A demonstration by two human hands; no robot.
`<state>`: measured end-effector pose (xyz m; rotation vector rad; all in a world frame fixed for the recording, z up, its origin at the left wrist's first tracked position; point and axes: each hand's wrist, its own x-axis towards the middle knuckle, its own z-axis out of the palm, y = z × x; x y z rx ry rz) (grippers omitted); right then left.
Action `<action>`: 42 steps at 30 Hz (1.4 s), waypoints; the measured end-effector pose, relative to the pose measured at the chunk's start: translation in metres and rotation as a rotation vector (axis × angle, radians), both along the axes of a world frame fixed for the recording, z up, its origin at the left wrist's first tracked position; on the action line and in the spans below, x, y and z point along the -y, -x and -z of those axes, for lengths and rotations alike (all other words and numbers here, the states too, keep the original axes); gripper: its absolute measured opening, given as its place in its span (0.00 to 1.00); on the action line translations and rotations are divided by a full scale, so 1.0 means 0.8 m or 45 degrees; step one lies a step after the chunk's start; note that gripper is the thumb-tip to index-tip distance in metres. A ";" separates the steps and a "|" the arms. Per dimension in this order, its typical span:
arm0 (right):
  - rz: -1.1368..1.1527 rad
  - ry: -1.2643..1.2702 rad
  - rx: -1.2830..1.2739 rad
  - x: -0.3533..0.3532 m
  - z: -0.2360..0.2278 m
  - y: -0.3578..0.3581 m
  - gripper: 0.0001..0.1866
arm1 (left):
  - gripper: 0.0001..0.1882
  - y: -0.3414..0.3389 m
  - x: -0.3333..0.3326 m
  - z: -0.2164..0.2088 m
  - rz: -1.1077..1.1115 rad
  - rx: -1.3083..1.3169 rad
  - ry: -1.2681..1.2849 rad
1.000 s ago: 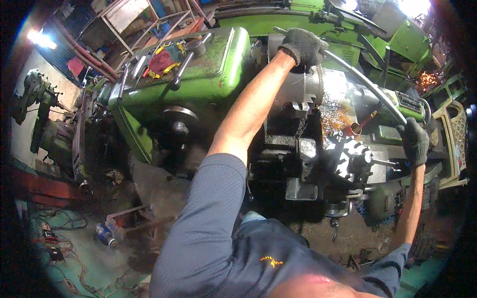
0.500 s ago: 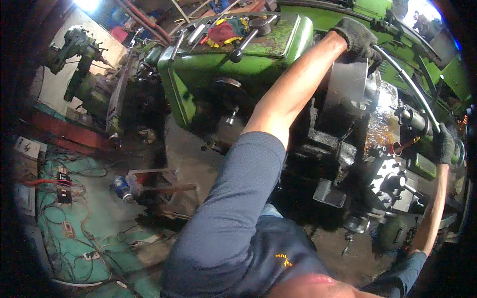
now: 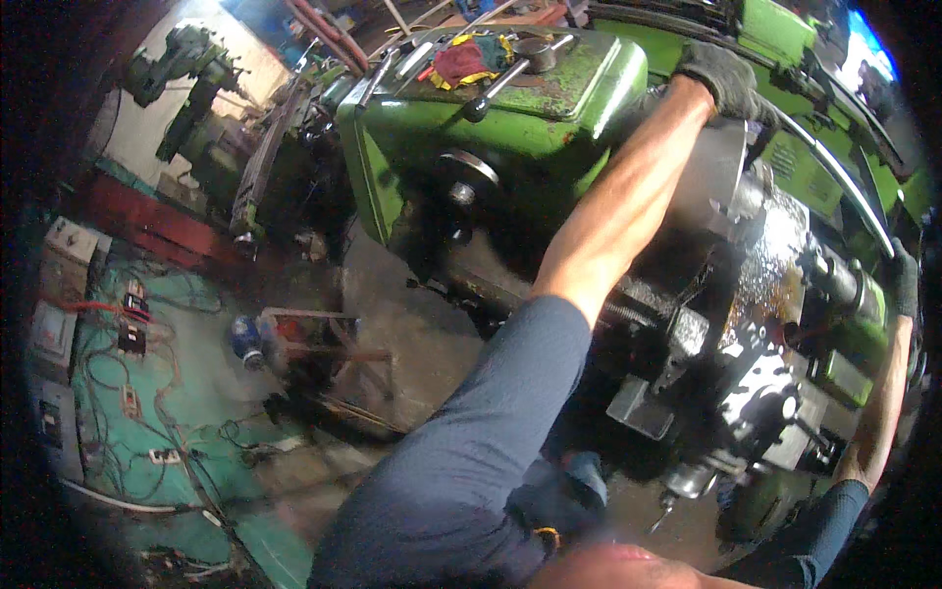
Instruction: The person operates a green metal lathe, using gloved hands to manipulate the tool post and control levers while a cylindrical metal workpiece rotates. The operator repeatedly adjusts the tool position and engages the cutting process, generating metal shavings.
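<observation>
A long, bright metal bar [image 3: 836, 169] slants over the right part of a green lathe [image 3: 579, 128], from far to near. At its far end my left hand [image 3: 721, 80], in a dark grey knitted glove, is closed, just above a large grey metal cylinder [image 3: 714, 162] at the spindle. Its fingertips are partly hidden behind the hand. My right hand [image 3: 904, 282], gloved alike, is closed at the bar's near end by the right rim of the picture. Below the bar is a wet, shiny carriage [image 3: 773, 245], with a tool post [image 3: 760, 398] nearer me.
On the headstock lie a red, green and yellow cloth [image 3: 471, 61] and a lever with a dark knob [image 3: 478, 108]. Cables and sockets [image 3: 132, 339] spread over the green floor at left. A metal frame [image 3: 339, 358] stands near a blue motor-like part [image 3: 245, 341].
The whole view has shifted, so the lathe appears farther right and slightly lower. Both hands stay at the bar, with little movement relative to the machine.
</observation>
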<state>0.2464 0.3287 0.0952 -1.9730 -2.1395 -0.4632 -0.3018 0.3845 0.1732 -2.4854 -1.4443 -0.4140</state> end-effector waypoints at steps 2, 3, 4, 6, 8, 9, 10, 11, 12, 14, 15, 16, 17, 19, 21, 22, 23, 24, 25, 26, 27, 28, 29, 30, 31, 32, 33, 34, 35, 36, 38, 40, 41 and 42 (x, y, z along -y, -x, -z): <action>-0.086 -0.052 -0.164 -0.066 0.019 -0.030 0.17 | 0.24 0.000 0.027 0.000 -0.075 -0.005 0.052; -0.108 -0.085 -0.268 -0.086 0.029 -0.054 0.17 | 0.23 -0.006 0.045 0.001 -0.143 0.043 0.049; -0.181 -0.171 -0.187 -0.105 0.030 -0.074 0.17 | 0.25 -0.010 0.059 0.004 -0.144 0.082 0.033; -0.265 -0.357 0.012 -0.119 0.020 -0.131 0.18 | 0.29 -0.028 0.077 0.003 -0.080 0.153 -0.015; -0.281 -0.390 0.046 -0.151 0.006 -0.105 0.21 | 0.28 -0.032 0.095 0.013 -0.115 0.219 -0.142; -0.255 -0.367 0.023 -0.163 -0.002 -0.074 0.22 | 0.27 -0.033 0.099 0.024 -0.135 0.233 -0.227; -0.281 -0.344 -0.004 -0.181 -0.009 0.005 0.24 | 0.26 -0.020 0.105 0.042 -0.207 0.240 -0.311; -0.155 -0.137 -0.202 -0.183 -0.012 0.086 0.25 | 0.22 -0.008 0.111 0.062 -0.274 0.217 -0.447; -0.132 -0.155 -0.090 -0.162 -0.039 0.109 0.25 | 0.21 -0.007 0.113 0.065 -0.240 0.230 -0.534; -0.158 -0.151 0.085 -0.169 -0.046 0.144 0.24 | 0.18 -0.001 0.114 0.070 -0.242 0.193 -0.677; -0.092 -0.076 -0.190 -0.179 -0.050 0.112 0.24 | 0.18 -0.001 0.115 0.059 -0.208 0.185 -0.618; -0.007 -0.018 -0.460 -0.187 -0.057 0.050 0.23 | 0.18 -0.011 0.105 0.054 -0.133 0.203 -0.611; -0.041 -0.003 -0.467 -0.191 -0.059 0.038 0.23 | 0.17 -0.004 0.096 0.056 -0.109 0.199 -0.594; -0.207 -0.025 -0.217 -0.192 -0.057 0.036 0.21 | 0.17 0.009 0.093 0.062 -0.099 0.166 -0.577; -0.217 -0.236 0.136 -0.169 -0.068 -0.018 0.18 | 0.17 0.001 0.093 0.062 -0.006 0.251 -0.564; -0.210 -0.276 0.161 -0.151 -0.072 -0.034 0.18 | 0.16 0.005 0.088 0.062 0.018 0.277 -0.570; -0.210 -0.273 0.107 -0.128 -0.063 -0.044 0.18 | 0.16 0.015 0.090 0.065 -0.048 0.192 -0.571; -0.197 -0.249 0.041 -0.099 -0.052 -0.057 0.18 | 0.15 0.022 0.094 0.064 0.021 0.185 -0.544; -0.172 -0.230 -0.008 -0.066 -0.037 -0.080 0.18 | 0.15 0.023 0.098 0.062 0.029 0.226 -0.505; -0.141 -0.205 -0.056 -0.027 -0.021 -0.102 0.18 | 0.15 0.023 0.100 0.059 0.040 0.267 -0.466; -0.111 -0.166 -0.099 0.012 -0.002 -0.117 0.18 | 0.15 0.028 0.103 0.058 0.045 0.258 -0.437; -0.076 -0.131 -0.138 0.053 0.015 -0.131 0.18 | 0.15 0.031 0.103 0.056 0.060 0.249 -0.408; -0.044 -0.105 -0.177 0.087 0.025 -0.142 0.18 | 0.15 0.035 0.102 0.053 0.073 0.242 -0.378; 0.002 -0.064 -0.215 0.135 0.045 -0.155 0.18 | 0.14 0.034 0.102 0.045 0.052 0.252 -0.324; 0.075 -0.012 -0.250 0.193 0.080 -0.178 0.18 | 0.13 0.025 0.100 0.037 0.049 0.261 -0.267; 0.130 0.036 -0.292 0.239 0.108 -0.186 0.18 | 0.13 0.022 0.096 0.034 0.030 0.270 -0.201; 0.175 0.085 -0.329 0.282 0.134 -0.188 0.18 | 0.13 0.022 0.083 0.037 0.003 0.200 -0.181; 0.232 0.146 -0.365 0.333 0.164 -0.189 0.18 | 0.14 0.019 0.071 0.040 0.019 0.201 -0.219; 0.274 0.164 -0.399 0.387 0.190 -0.186 0.19 | 0.16 0.015 0.061 0.043 0.036 0.201 -0.253; 0.300 0.188 -0.423 0.438 0.218 -0.173 0.21 | 0.18 0.013 0.062 0.045 0.047 0.202 -0.286; 0.344 0.228 -0.470 0.522 0.259 -0.141 0.27 | 0.20 0.011 0.099 0.037 0.005 0.265 -0.215; 0.448 0.279 -0.572 0.590 0.291 -0.102 0.25 | 0.22 -0.008 0.151 0.031 -0.062 0.211 -0.267; 0.481 0.295 -0.629 0.603 0.301 -0.079 0.25 | 0.28 -0.019 0.144 0.065 -0.088 0.278 -0.240; 0.536 0.317 -0.679 0.628 0.310 -0.058 0.24 | 0.31 -0.049 0.164 0.073 -0.298 0.174 -0.289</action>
